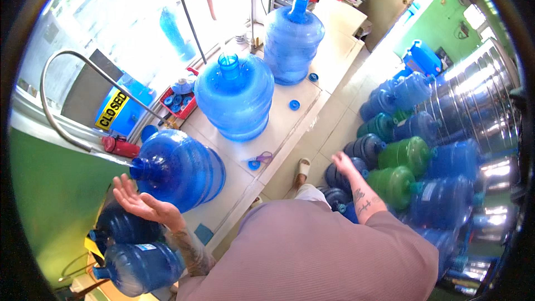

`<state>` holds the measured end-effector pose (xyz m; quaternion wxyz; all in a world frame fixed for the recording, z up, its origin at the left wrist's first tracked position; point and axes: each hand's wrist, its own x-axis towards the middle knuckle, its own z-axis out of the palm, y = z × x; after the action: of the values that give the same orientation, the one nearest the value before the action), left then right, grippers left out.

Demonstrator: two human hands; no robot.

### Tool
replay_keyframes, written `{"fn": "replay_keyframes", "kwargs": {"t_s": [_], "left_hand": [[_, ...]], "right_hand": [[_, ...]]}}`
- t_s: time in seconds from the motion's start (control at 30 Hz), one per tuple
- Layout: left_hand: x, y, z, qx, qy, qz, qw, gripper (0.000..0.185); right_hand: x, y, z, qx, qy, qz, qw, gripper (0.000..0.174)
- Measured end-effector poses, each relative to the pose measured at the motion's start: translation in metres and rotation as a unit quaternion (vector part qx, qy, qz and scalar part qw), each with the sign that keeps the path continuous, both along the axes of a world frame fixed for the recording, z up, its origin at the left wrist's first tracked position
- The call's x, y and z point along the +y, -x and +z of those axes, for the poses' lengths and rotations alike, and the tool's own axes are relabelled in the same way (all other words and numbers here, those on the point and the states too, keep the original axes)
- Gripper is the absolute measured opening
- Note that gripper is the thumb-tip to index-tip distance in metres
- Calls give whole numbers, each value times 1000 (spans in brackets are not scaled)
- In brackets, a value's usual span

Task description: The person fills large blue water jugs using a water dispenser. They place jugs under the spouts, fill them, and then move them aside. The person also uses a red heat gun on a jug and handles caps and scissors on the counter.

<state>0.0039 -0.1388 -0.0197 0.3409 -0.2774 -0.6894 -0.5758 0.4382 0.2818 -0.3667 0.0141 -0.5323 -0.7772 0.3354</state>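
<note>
My left hand (144,202) is spread with the palm up, just below the neck of a blue water jug (179,171) that looks tilted from here. Nothing is in that hand; I cannot tell whether it touches the jug. A curved metal pipe (79,54) ends at this jug's mouth. Farther along the tiled counter (234,184) stand a second blue jug (234,100) and a third jug (292,42), each with a stream at its mouth. My right hand (345,163) hangs out over the floor side with loosely bent fingers, seemingly holding nothing, near several stacked jugs.
Blue caps (294,105) and purple-handled scissors (264,157) lie on the counter. A red basket (184,110) holds more caps. Blue and green jugs (403,156) fill the right side by a steel tank (476,92). Two dark blue jugs (144,267) lie at lower left.
</note>
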Motion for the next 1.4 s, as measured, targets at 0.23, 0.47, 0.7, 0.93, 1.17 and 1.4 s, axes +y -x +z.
{"fn": "replay_keyframes", "kwargs": {"t_s": [0.23, 0.47, 0.7, 0.93, 1.17, 1.4], "left_hand": [[202, -15, -17, -165, 41, -161, 972, 88], [324, 38, -43, -249, 97, -40, 963, 76], [330, 35, -52, -227, 102, 37, 968, 59], [331, 35, -42, -208, 144, 66, 965, 70], [350, -69, -48, -57, 0, 19, 998, 56], [497, -131, -242, -368, 396, -183, 821, 69]], "right_hand": [[243, 233, 199, 402, -208, 94, 887, 56], [337, 395, 311, 346, -202, 275, 874, 85], [362, 432, 306, 288, -192, 300, 889, 79], [348, 419, 306, 339, -239, 243, 877, 77], [352, 418, 310, 302, -237, 242, 891, 75], [374, 413, 304, 333, -158, 326, 871, 71]]}}
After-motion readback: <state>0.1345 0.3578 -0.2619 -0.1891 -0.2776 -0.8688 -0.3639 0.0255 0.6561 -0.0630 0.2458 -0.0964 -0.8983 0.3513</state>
